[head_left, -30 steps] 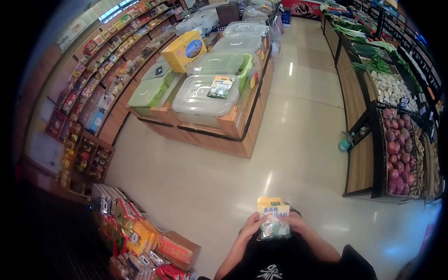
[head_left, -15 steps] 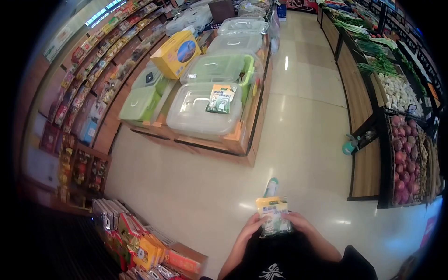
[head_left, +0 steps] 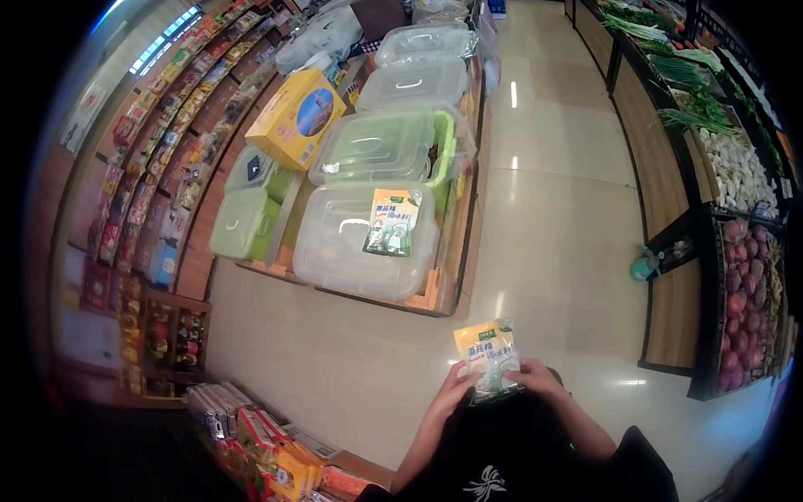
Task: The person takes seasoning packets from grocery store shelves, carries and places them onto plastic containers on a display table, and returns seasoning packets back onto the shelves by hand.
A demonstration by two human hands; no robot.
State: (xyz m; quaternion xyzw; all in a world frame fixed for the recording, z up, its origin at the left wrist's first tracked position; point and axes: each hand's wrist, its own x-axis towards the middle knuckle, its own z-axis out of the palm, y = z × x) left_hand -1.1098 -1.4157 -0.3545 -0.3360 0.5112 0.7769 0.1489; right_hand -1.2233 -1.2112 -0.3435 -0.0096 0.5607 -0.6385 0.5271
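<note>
A yellow, white and green seasoning packet [head_left: 490, 353] is held upright in front of my dark shirt. My left hand [head_left: 456, 386] grips its lower left edge, and my right hand [head_left: 538, 378] pinches the lower right edge. Both thumbs lie on the packet's front. A second seasoning packet [head_left: 391, 222] of the same look lies on the lid of a clear plastic bin [head_left: 322, 238], ahead of me and out of my hands' touch.
Green-bottomed bins [head_left: 376, 146] and a yellow box [head_left: 297, 119] stand on the wooden display. Packaged goods [head_left: 276, 456] sit at lower left. Along the right runs a vegetable stand with red onions [head_left: 743, 309] and garlic [head_left: 736, 171]. Tiled floor [head_left: 552, 243] lies between.
The display and its bins appear nearer and lower in view. The packet in my hands has risen slightly and tilted; both hands still hold it.
</note>
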